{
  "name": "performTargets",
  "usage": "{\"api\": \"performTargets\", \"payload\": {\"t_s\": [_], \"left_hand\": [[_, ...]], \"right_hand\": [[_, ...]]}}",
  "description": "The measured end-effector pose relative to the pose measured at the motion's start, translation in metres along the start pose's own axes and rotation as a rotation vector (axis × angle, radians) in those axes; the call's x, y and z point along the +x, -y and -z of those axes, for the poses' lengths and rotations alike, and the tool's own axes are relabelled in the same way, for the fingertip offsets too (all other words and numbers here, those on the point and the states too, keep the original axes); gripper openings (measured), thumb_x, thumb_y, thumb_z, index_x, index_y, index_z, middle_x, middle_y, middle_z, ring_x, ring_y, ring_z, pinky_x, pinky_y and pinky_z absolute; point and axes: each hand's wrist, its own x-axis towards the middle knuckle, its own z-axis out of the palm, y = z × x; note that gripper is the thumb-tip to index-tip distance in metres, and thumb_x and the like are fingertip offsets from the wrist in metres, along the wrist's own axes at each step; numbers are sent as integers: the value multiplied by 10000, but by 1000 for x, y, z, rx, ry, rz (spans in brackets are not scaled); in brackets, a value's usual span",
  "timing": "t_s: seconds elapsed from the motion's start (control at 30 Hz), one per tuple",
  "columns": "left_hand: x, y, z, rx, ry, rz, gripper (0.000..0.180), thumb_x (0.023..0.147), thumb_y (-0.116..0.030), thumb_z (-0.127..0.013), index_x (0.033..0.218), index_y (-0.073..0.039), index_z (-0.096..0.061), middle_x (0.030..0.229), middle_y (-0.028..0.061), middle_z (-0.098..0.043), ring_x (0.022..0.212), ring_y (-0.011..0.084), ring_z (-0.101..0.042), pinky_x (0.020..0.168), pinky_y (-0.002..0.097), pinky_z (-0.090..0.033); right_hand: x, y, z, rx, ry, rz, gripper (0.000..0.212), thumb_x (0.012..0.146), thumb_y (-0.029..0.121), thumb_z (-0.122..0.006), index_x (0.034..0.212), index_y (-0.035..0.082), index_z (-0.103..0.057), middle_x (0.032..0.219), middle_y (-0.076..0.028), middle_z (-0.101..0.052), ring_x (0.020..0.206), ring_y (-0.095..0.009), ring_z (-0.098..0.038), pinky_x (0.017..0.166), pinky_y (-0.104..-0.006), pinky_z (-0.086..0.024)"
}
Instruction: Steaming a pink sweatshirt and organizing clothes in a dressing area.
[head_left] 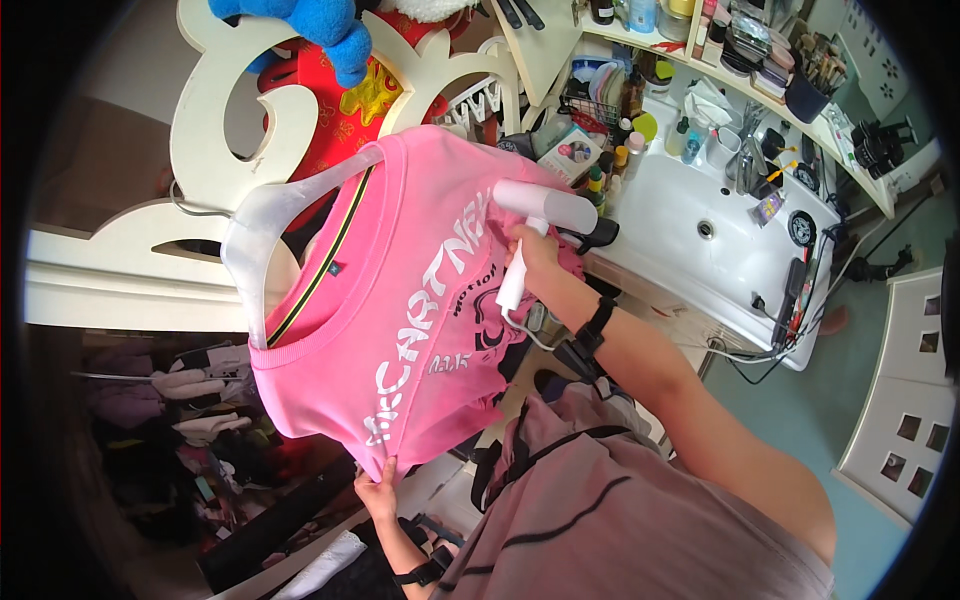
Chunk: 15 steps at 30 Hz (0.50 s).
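A pink sweatshirt (345, 330) with white and black lettering hangs spread on a pale translucent hanger (243, 255). The hanger's metal hook catches on a cream carved frame. At the garment's lower corner, my left hand (378, 490) is closed on a pinch of the pink cloth and draws it to a point. My right hand (538, 250) wraps round the handle of a white handheld garment steamer (545, 205). Its cylindrical head lies over the side of the sweatshirt away from the collar, close to the cloth; I cannot tell whether they touch. A white cord runs from the handle's lower end.
The cream carved frame (195, 110) carries a blue plush toy (325, 25) and a red decoration. To the right, a white sink (665, 215) has bottles, brushes and cables around its rim. A crowded shelf (850, 150) stands above. Clothes (170, 430) fill a dark space lower left.
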Motion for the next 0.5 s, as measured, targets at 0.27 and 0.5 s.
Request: {"api": "performTargets", "payload": {"t_s": [0.27,0.5], "left_hand": [[0,-2,0,3,39,14,220,837,-148,-773,865,60,-710,872,32,-645,812,114,-547,777,284,-455],[-1,-5,-2,-19,32,95,229,843,-153,-767,881,65,-706,869,21,-642,807,105,-540,760,278,-454]], "right_hand": [[-34,24,-18,148,404,62,144,799,90,-673,760,37,-545,577,-42,-518,457,-165,-509,434,-312,-418],[-22,15,-9,59,258,6,143,811,94,-671,748,39,-554,589,-38,-536,468,-161,-517,441,-309,-422]]}}
